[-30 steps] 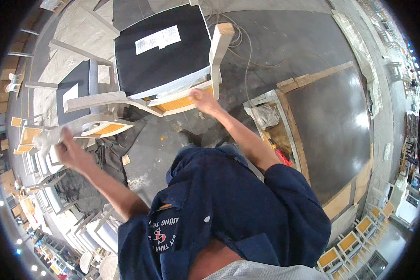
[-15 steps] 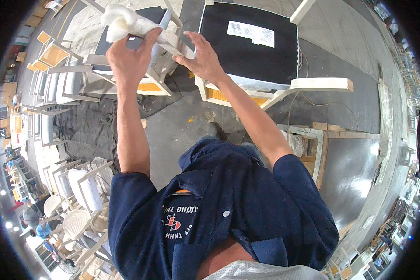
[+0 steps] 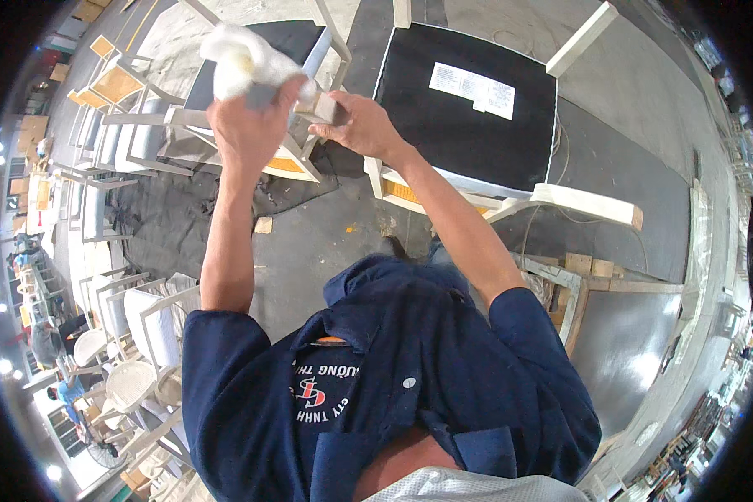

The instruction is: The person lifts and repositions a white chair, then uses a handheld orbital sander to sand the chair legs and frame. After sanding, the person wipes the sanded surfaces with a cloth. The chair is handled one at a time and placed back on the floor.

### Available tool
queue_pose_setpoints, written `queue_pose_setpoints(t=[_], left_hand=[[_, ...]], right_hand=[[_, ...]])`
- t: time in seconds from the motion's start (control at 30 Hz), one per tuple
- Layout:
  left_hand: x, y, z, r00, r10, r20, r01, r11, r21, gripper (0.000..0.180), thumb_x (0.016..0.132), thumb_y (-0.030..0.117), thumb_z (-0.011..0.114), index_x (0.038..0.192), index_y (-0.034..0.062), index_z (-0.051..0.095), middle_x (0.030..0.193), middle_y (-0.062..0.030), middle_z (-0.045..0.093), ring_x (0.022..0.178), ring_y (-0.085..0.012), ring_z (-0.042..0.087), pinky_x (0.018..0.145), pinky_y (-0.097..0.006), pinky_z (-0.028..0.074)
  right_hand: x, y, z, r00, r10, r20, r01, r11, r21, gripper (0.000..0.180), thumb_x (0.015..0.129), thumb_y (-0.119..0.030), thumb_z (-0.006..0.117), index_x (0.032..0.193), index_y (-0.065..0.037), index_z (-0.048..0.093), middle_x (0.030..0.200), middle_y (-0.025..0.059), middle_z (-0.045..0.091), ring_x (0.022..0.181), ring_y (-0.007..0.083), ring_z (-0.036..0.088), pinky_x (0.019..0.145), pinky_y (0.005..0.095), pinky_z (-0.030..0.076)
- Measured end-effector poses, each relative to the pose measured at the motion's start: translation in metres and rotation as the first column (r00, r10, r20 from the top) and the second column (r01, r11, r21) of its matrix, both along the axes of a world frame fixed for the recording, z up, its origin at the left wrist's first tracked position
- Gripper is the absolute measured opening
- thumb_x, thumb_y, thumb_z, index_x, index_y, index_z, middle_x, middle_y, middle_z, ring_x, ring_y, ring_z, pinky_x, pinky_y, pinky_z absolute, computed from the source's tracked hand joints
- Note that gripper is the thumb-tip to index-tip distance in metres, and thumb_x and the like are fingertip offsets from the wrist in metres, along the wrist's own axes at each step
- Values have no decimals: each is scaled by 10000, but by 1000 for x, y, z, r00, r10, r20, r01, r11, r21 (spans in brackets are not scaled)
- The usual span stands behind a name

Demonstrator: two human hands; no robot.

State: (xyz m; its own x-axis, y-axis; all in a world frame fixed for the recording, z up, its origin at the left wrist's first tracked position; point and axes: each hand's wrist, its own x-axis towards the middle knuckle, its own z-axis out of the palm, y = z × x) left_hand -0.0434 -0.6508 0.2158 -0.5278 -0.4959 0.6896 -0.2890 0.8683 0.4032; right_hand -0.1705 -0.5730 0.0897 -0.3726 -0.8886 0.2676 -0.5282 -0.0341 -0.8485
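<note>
In the upper left, my left hand [image 3: 251,125] is closed around a soft white wad of padding [image 3: 247,63], either cloth or foam, pressed against a pale wooden bar. My right hand [image 3: 364,125] grips the end of that pale wooden bar [image 3: 320,109] between thumb and fingers. Whether the bar belongs to a chair beneath I cannot tell, as my hands hide part of it. Just right of my hands lies an upturned chair [image 3: 468,142] with a black underside, a white label [image 3: 474,89] and pale legs.
Another upturned chair [image 3: 263,50] lies behind my left hand. Several pale chairs with cane and white seats stand along the left side. A framed dark panel [image 3: 623,360] is at the right. A thin cable runs on the floor near the upturned chair.
Both hands have shifted slightly down and right in view, along with the surroundings. The white padding now bunches over the bar near my left hand, with less of the bar showing.
</note>
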Motion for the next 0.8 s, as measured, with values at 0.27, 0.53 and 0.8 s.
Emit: queue_pose_setpoints(t=[0.27,0.53,0.8], left_hand=[[-28,-32,31,924,346,163,-365,925,105,411,746,328,753,926,-35,680,877,-169,684,832,-214,643,770,-331,471],[-163,-51,77,971,53,232,-18,989,-150,474,735,415,737,912,-20,678,829,-162,684,782,-280,662,724,-365,492],[-374,-216,34,990,-140,18,139,990,24,397,690,290,779,902,-3,614,689,-86,624,627,-203,589,580,-368,474]], right_hand=[[-41,1,-31,953,298,-58,-302,951,-61,511,796,-348,677,1208,-84,533,1177,135,585,1072,301,563,895,369,456],[-122,78,-109,945,130,302,-216,937,274,396,829,-294,637,1139,-53,584,1020,131,652,922,296,634,803,360,491],[-157,216,-196,906,-137,400,6,950,313,367,842,-248,647,1122,-21,584,960,119,657,897,220,644,804,328,483]])
